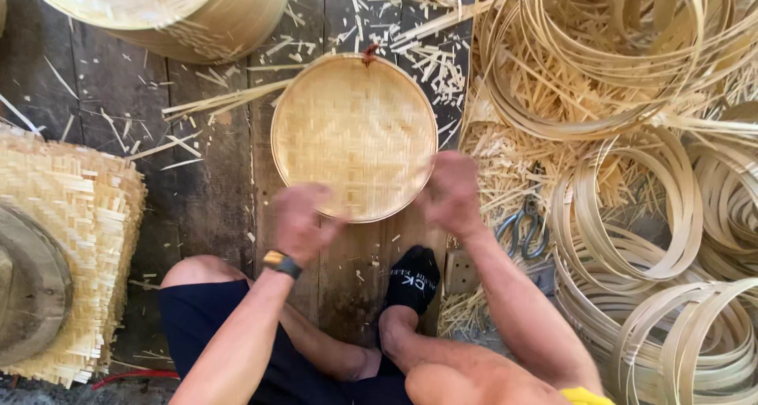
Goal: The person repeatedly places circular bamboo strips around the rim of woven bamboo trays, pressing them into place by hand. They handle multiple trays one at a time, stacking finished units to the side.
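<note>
- Head view, centre of the frame: I see a round woven bamboo tray [354,136] lying flat on the dark wooden floor [213,176], with a small brown tag at its top edge.
- Head view, lower centre: my left hand [302,222] sits at the tray's lower left rim and my right hand [452,192] at its lower right rim. Both are blurred, so I cannot tell whether they grip the rim or only touch it.
- Head view, lower left hand: a wristwatch [282,263] sits on the left wrist.
- Head view, below the tray: a foot in a black sock [412,279] rests just beside the tray's lower edge.
- Head view, right of the right hand: a pair of scissors [523,227] lies among bamboo scraps.
- Head view, right side: loose coils of bamboo hoops [632,215] are piled well up to the top right.
- Head view, left edge: a stack of woven mats [71,215] sits under a flat round weight.
- Head view, upper left: another large round basket [174,14] is partly in frame.
- My judgement of risk: with both hands moving fast, a finger could catch a sharp splinter on the rim, or the right forearm could brush the scissors, since they lie close by.
- Also, the tray could slide on the loose shavings [430,58] scattered over the boards.
</note>
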`<move>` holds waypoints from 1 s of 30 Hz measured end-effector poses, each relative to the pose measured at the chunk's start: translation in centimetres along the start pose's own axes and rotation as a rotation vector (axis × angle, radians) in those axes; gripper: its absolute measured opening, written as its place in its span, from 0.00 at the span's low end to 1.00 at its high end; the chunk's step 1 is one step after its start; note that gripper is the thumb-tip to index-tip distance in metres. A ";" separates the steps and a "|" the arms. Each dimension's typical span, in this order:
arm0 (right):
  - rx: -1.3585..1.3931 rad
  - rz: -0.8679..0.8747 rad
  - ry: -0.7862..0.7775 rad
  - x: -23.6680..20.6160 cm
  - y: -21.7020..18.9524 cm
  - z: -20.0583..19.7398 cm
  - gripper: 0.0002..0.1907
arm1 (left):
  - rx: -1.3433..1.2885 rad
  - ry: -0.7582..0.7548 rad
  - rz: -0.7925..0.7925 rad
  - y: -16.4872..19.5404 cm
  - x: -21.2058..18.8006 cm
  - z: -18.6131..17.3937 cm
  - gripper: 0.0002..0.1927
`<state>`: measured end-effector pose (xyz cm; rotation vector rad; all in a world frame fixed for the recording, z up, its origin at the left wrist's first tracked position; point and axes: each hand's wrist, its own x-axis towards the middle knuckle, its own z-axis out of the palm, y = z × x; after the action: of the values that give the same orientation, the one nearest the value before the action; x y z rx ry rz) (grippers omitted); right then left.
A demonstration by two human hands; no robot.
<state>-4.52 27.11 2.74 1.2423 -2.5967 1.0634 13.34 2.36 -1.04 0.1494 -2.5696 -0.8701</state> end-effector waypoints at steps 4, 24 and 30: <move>0.282 0.935 -0.090 1.5 1.8 0.2 0.24 | -0.109 0.054 -0.775 -3.8 2.5 -0.5 0.42; -0.521 0.554 -0.536 3.3 -0.3 2.0 0.22 | 0.200 -0.594 -0.758 -8.0 5.0 -1.7 0.21; 0.162 0.361 -0.161 7.4 -2.8 1.1 0.38 | -0.156 -0.220 -0.779 -3.7 4.0 -3.8 0.17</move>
<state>-7.24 20.37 5.98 0.9404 -2.9915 1.3020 11.24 -3.59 0.87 1.1134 -2.6281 -1.4077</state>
